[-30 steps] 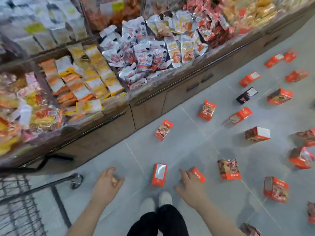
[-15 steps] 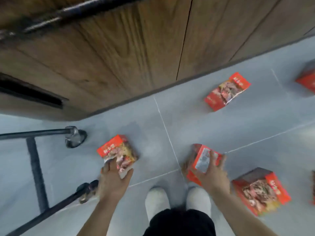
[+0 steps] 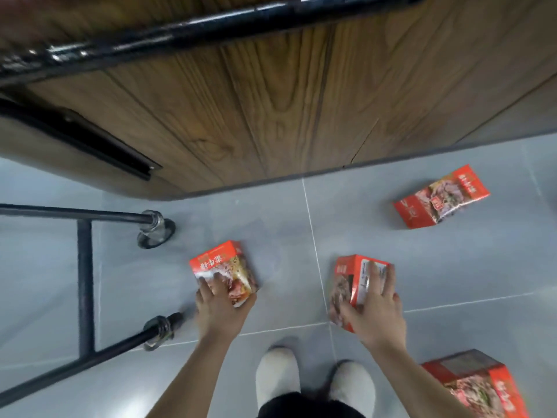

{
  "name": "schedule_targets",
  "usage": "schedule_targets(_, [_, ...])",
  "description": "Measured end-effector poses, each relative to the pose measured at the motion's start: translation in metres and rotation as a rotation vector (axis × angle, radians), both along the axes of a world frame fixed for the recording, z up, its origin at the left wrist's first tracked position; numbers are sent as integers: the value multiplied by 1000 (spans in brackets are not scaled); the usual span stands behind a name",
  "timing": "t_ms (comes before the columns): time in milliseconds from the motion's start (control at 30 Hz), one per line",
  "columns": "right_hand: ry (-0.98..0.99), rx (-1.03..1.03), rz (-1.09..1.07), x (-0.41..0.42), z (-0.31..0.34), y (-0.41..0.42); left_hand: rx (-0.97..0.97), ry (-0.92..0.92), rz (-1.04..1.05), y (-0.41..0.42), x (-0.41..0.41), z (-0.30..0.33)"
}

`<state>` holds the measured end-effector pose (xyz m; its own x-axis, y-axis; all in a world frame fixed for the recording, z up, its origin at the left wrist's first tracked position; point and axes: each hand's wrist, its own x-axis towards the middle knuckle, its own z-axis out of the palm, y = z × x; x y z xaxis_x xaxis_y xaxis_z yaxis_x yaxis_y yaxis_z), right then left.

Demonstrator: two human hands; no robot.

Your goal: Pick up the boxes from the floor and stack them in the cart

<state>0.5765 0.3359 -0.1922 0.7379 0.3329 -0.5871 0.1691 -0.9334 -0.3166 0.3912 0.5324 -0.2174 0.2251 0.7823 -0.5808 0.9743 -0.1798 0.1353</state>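
A: What is seen closest in?

B: Two white shoes [image 3: 313, 380] are planted on the grey tiled floor [image 3: 271, 224], with dark trouser legs below them. Just to the right, a red carton [image 3: 479, 387] with a food photograph is cut off by the lower right edge.

A: And the hands?

B: The left hand [image 3: 221, 309] is closed over the near end of a red printed box [image 3: 224, 271]; fingers are spread on its top face and the thumb is hooked round its right edge. The right hand [image 3: 375, 312] is clamped on a second red box [image 3: 358, 282], fingers laid across the white label panel and the thumb on the side with the food picture. That box is tipped up on one edge. Whether the left box is raised off the tiles cannot be told.

A: What is found around them?

B: To the left, the cart's black tubular frame [image 3: 84, 285] is seen low over the floor, with two castor wheels [image 3: 156, 229] near the left box. Nothing is seen lying between hands and boxes.

A: Further out?

B: A third loose red box [image 3: 441, 197] is lying flat on the tiles to the right, well apart from the hands. Behind everything, a wood-grain cabinet base [image 3: 271, 110] is topped by a glossy black rail [image 3: 196, 31].
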Motion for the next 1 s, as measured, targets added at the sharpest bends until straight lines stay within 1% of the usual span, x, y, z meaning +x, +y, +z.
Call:
schedule_targets(100, [-11,35,156,15,-4,27,-8,34,239,16,10,-23])
schedule_targets(200, [-30,74,260,22,-27,49,52,34,436,27,16,-59])
schedule_targets(267, [-22,72,287,24,-42,59,86,28,488,27,24,-78])
schedule_targets(333, [-4,66,293,24,-49,64,141,28,499,25,26,-83])
schedule_targets(433, [10,62,328,29,-36,60,97,-9,492,23,27,-58])
schedule_targets(500, [36,33,355,33,-7,54,44,-23,450,15,25,-25])
schedule_targets(567, [46,15,395,36,38,50,13,-43,389,4,23,23])
schedule_targets(633, [41,-2,441,43,94,49,-27,-62,331,-5,24,82])
schedule_targets(700, [37,-7,495,49,162,48,-57,-90,315,-15,26,152])
schedule_targets(833, [-24,49,634,56,301,38,51,-166,196,-43,22,302])
schedule_targets(933, [-41,95,681,51,388,32,115,-217,108,-61,11,390])
schedule_targets(1000, [-65,113,709,46,434,29,165,-243,48,-67,3,436])
